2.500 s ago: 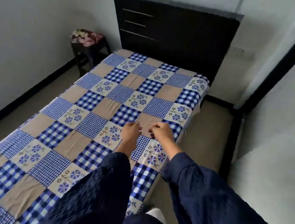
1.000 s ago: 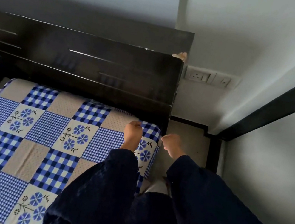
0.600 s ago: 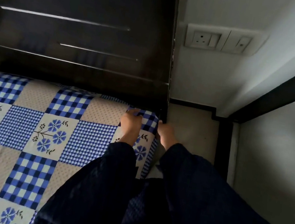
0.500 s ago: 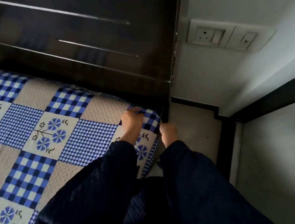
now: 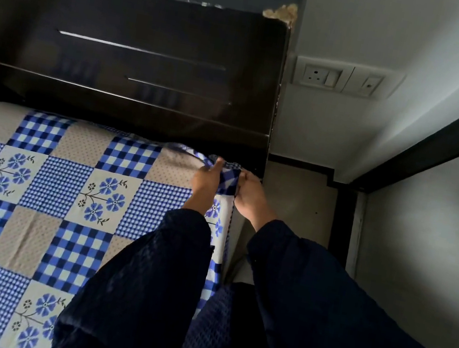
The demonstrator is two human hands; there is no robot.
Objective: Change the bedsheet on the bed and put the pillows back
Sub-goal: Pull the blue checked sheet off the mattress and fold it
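Two hands meet at the far right corner of the bedsheet [image 5: 63,206], close under the dark wooden headboard [image 5: 154,38]. The left hand [image 5: 205,180] comes in over the top of the sheet, and its grip is closed on the fabric, with one finger pointing up along the raised hem. The right hand [image 5: 249,195] comes in from the open side just beside it. Its fingers are curled in, so that grip is closed on the same corner. Between the two hands a small fold of dark blue check cloth stands bunched and lifted clear of the flat surface.

The rest of the bedsheet lies spread smooth to the left and toward the near edge. It is a patchwork of blue-and-white checks, fine gingham, plain beige squares and white squares with blue flowers. Its far edge runs along the foot of the headboard, and a narrow strip of hem is pulled up there, leading into the left hand.

Both arms wear dark blue textured sleeves [image 5: 323,297] that fill the near part of the view.

The headboard has thin pale lines across its face and a chipped top right corner [image 5: 281,14]. To its right a socket plate [image 5: 343,79] sits on the pale wall. Below it is a strip of beige floor [image 5: 293,203] edged by dark skirting.
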